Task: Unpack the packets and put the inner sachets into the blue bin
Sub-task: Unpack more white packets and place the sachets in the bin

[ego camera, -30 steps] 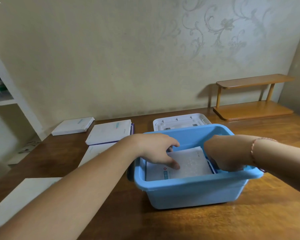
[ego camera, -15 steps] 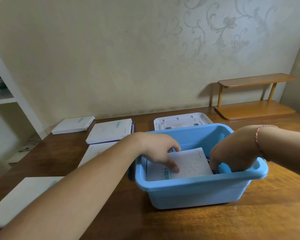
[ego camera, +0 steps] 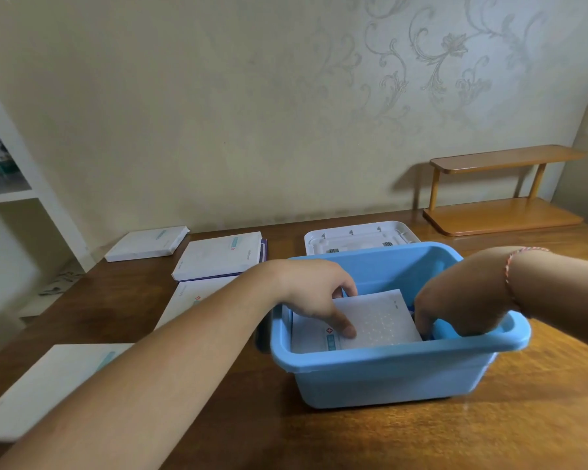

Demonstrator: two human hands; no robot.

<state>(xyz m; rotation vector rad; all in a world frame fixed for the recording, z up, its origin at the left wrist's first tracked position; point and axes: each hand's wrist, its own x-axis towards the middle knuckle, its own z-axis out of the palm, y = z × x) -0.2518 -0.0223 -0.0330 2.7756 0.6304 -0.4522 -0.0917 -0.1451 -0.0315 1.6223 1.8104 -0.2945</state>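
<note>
The blue bin (ego camera: 387, 362) stands on the wooden table, right of centre. A stack of white sachets (ego camera: 382, 318) with a red cross and blue print lies flat inside it. My left hand (ego camera: 314, 293) is arched over the stack's left part, with the thumb pressing its top and the fingers curled over its far edge. My right hand (ego camera: 462, 300) reaches down inside the bin at the stack's right edge. Its fingertips are hidden between the sachets and the bin wall. A red string bracelet circles that wrist.
White packets lie left of the bin: one at the back left (ego camera: 146, 244), one on a purple-edged pile (ego camera: 218, 256), one under my left forearm (ego camera: 190, 300) and one at the near left (ego camera: 48, 385). A white lid (ego camera: 353, 235) lies behind the bin. A wooden shelf (ego camera: 503, 191) stands back right.
My right wrist has risen and the hand has turned fingers-down at the right edge of the sachets. My left hand has stayed on the stack.
</note>
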